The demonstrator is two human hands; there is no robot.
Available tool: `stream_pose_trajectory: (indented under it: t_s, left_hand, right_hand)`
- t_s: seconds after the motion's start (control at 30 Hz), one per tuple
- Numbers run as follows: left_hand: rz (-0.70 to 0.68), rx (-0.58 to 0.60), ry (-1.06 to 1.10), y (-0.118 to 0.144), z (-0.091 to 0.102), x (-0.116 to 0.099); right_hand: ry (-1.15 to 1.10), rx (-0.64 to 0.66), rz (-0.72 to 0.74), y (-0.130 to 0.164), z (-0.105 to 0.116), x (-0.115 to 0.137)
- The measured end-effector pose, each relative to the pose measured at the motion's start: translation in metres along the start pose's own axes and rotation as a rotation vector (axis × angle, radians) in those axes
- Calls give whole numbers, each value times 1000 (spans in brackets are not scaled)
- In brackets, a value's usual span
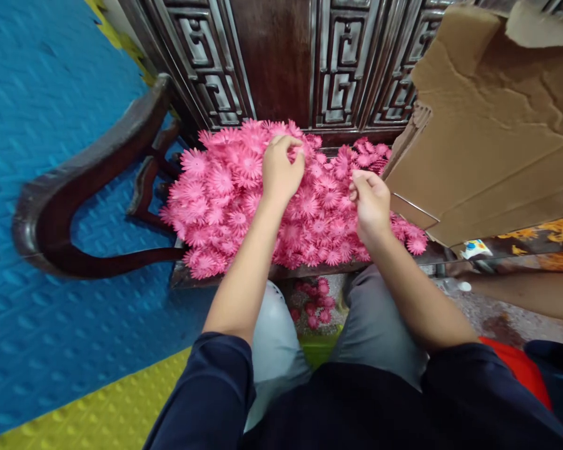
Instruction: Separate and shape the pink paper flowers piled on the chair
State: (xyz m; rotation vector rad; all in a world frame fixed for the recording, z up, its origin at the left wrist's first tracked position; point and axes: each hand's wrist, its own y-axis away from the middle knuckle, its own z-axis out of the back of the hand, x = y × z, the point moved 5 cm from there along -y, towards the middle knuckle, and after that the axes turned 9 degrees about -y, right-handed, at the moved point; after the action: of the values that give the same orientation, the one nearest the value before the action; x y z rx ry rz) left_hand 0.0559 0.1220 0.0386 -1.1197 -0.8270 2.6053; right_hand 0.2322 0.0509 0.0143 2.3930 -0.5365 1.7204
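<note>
Pink flowers [225, 200], wooden chair [75, 187], blue mat [37, 125]

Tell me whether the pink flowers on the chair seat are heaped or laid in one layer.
Heaped. The pink flowers overlap one another in a mound that hides most of the chair seat; both hands, left and right, reach into it.

Pink paper flowers [225, 200], loosely heaped, covering wooden chair seat [225, 279]
</note>
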Motion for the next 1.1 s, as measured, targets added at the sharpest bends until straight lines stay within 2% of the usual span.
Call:
stream_pose_trajectory:
  t_s: [0.17,0.3,0.4,0.5,0.6,0.8,0.97,1.1]
  left_hand:
    - [43,-45,141,51,8,-47]
    - [95,-39,304,83,14,-71]
    - [173,-74,355,92,19,-68]
    - [240,-73,409,91,19,-55]
    - [278,-30,475,88,17,-47]
    - [311,-13,512,86,15,-43]
    - [457,77,710,88,4,-33]
    - [483,127,813,87,3,-31]
  right_hand:
    - [-42,28,-32,2,1,-3]
    - [-72,170,-82,8,-4,-7]
    - [-99,318,-145,15,-13,-8]
    - [-104,389,-165,19,-18,-7]
    - [-94,408,-156,19,-19,-6]
    - [-101,391,-176,17,-18,-8]
    - [-48,397,-177,17,-19,-11]
    - [-75,445,-207,18,-19,-11]
